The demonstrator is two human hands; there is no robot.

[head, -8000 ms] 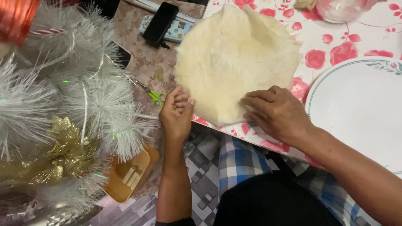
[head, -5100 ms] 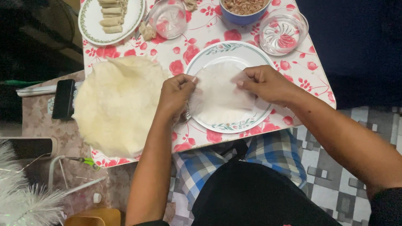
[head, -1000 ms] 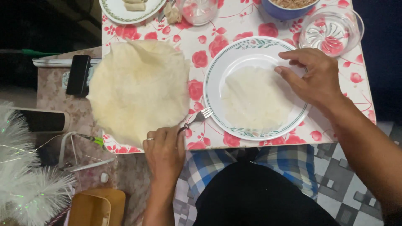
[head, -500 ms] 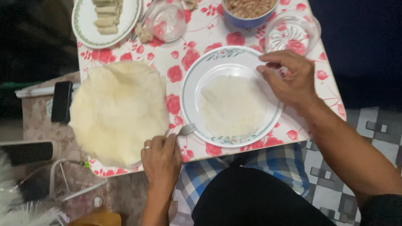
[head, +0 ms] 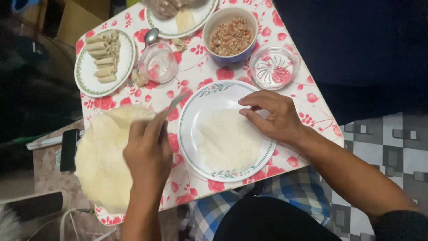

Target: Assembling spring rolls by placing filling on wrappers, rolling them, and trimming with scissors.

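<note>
My left hand (head: pixel 149 149) grips a metal fork (head: pixel 174 103) and holds it over the table between the wrapper stack and the plate, tines pointing away. A thin round wrapper (head: pixel 225 138) lies flat on the white plate with a green rim (head: pixel 189 134). My right hand (head: pixel 272 117) rests on the wrapper's upper right edge, fingers spread. A stack of pale round wrappers (head: pixel 104 160) sits at the left, partly under my left wrist. A blue bowl of minced filling (head: pixel 231 36) stands just beyond the plate.
Finished rolls lie on a plate (head: pixel 103 58) at the far left. Two glass bowls (head: pixel 158 63) (head: pixel 273 67) flank the filling. Another person's hand (head: pixel 167 6) works over a far plate. A dark phone (head: pixel 69 149) lies left of the table. The floral tablecloth (head: pixel 312 117) ends near my knees.
My left hand has lifted the fork off the table edge and carried it up toward the bowls. My right hand stayed on the wrapper in the plate. The camera tilted further up the table.
</note>
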